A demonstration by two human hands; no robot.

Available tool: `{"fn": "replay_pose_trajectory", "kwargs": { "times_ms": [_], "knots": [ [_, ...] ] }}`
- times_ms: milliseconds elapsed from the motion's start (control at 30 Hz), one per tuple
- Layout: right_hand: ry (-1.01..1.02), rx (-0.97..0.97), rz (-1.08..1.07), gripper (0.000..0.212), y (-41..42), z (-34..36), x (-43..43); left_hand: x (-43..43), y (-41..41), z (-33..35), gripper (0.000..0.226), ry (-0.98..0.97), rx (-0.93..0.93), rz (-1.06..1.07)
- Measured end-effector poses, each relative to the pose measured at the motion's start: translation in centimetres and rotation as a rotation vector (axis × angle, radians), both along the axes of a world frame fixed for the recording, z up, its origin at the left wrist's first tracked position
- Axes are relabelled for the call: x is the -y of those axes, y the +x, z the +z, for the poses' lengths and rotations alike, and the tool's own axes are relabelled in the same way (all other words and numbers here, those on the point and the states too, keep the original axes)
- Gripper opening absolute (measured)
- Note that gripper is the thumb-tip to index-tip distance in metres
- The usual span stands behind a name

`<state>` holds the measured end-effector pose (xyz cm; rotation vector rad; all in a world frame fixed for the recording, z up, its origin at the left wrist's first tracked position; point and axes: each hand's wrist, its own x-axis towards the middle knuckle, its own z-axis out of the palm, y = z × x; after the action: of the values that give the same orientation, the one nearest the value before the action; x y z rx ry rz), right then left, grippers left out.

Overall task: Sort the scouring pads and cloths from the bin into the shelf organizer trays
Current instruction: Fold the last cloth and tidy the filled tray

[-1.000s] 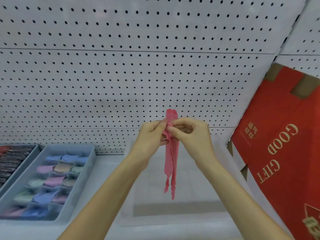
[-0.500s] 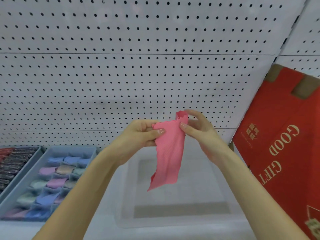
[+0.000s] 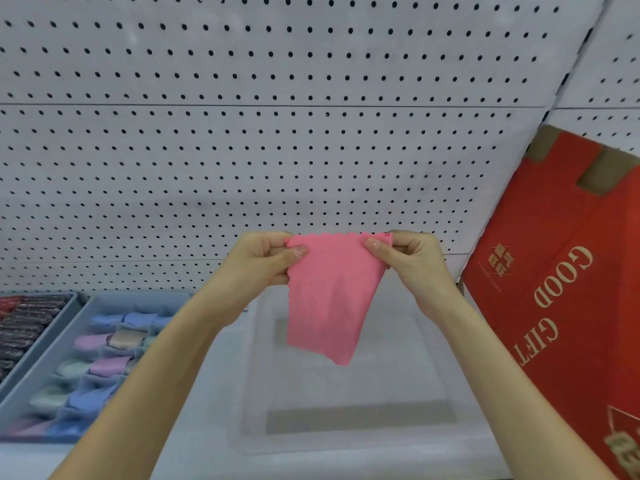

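A pink cloth (image 3: 332,296) with a scalloped top edge hangs spread flat in the air above a clear plastic bin (image 3: 440,362). My left hand (image 3: 263,261) pinches its top left corner and my right hand (image 3: 405,258) pinches its top right corner. The bin below looks empty. At the left stands a grey-blue organizer tray (image 3: 65,344) whose compartments hold several rolled pastel cloths. Beside it, at the far left edge, a second tray (image 3: 20,327) holds dark scouring pads.
A white pegboard wall (image 3: 277,150) rises right behind the shelf. A tall red gift box (image 3: 561,289) with gold lettering leans at the right, close to the bin and my right forearm.
The cloth was a narrow bunched strip between both hands; my hands have drawn apart and now hold it stretched wide by its two top corners.
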<state>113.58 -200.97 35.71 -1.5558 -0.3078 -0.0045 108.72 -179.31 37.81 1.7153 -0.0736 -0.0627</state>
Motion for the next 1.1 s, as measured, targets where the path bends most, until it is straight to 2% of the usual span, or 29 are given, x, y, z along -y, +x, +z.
{"fn": "replay_pose_trajectory", "kwargs": {
  "times_ms": [167,267,433,567,667,867,967,1033,1100],
  "knots": [
    [-0.046,-0.012,0.008,0.016,-0.1,0.5,0.5,0.1,0.3,-0.1,0.018,-0.01,0.011,-0.027],
    [-0.111,-0.005,-0.061,0.02,0.1,0.4,0.8,0.4,0.5,-0.2,0.018,-0.02,0.02,-0.007],
    [-0.291,0.12,-0.327,0.017,-0.5,-0.4,-0.3,2.8,1.2,-2.3,0.022,0.064,0.139,0.228],
    [-0.249,0.125,-0.368,0.018,-1.9,-0.6,-2.3,5.1,0.9,-3.7,0.023,0.063,0.225,0.358],
    [-0.237,0.111,-0.344,0.018,-2.4,-0.5,-3.4,6.4,0.4,-3.3,0.028,0.037,0.208,0.327],
    [-0.159,0.068,-0.396,0.019,-0.6,0.0,-1.4,4.9,1.0,-3.8,0.021,0.042,0.194,0.343],
    [-0.208,0.143,-0.311,0.02,-0.8,0.1,-0.8,4.3,0.7,-3.1,0.018,0.069,0.246,0.23],
    [-0.231,0.214,-0.336,0.021,-1.1,0.1,-0.9,4.1,0.2,-2.5,0.01,0.081,0.293,0.186],
    [-0.182,0.264,-0.375,0.021,-1.2,0.3,-1.0,3.8,-0.3,-1.6,0.027,0.036,0.325,0.148]
  ]
}}
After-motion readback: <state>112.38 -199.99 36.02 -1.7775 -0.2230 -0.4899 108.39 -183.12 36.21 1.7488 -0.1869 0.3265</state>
